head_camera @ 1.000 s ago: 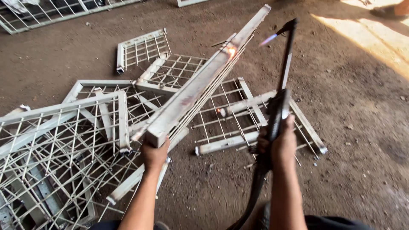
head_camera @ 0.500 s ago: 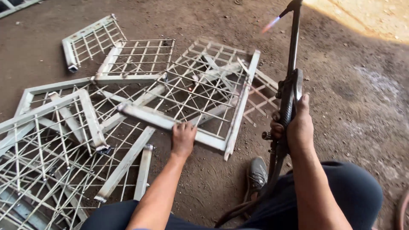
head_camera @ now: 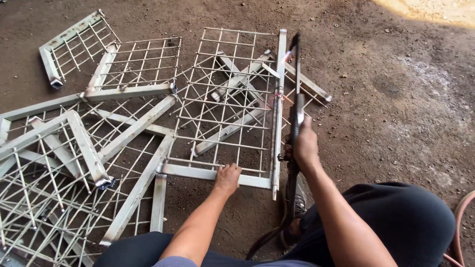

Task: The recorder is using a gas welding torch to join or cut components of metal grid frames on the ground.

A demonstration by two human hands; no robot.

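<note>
My left hand [head_camera: 227, 177] grips the near bar of a white metal grid frame [head_camera: 225, 104] that lies almost flat on the dirt floor. My right hand [head_camera: 303, 145] is shut on the handle of a long black cutting torch [head_camera: 296, 106]. The torch points away from me along the frame's right-hand bar, and a small flame glows at its tip [head_camera: 287, 55] next to that bar. A hose runs from the torch back under my right arm.
Several cut white grid panels and angle bars [head_camera: 74, 148] lie piled to the left, another small panel [head_camera: 74, 47] at the far left. My knees and a shoe [head_camera: 297, 202] are at the bottom. A hose [head_camera: 460, 222] curves at the right edge.
The frame, tilted up a second ago, has been laid down nearly flat. The torch has swung down from the air and its tip now sits by the frame's right bar.
</note>
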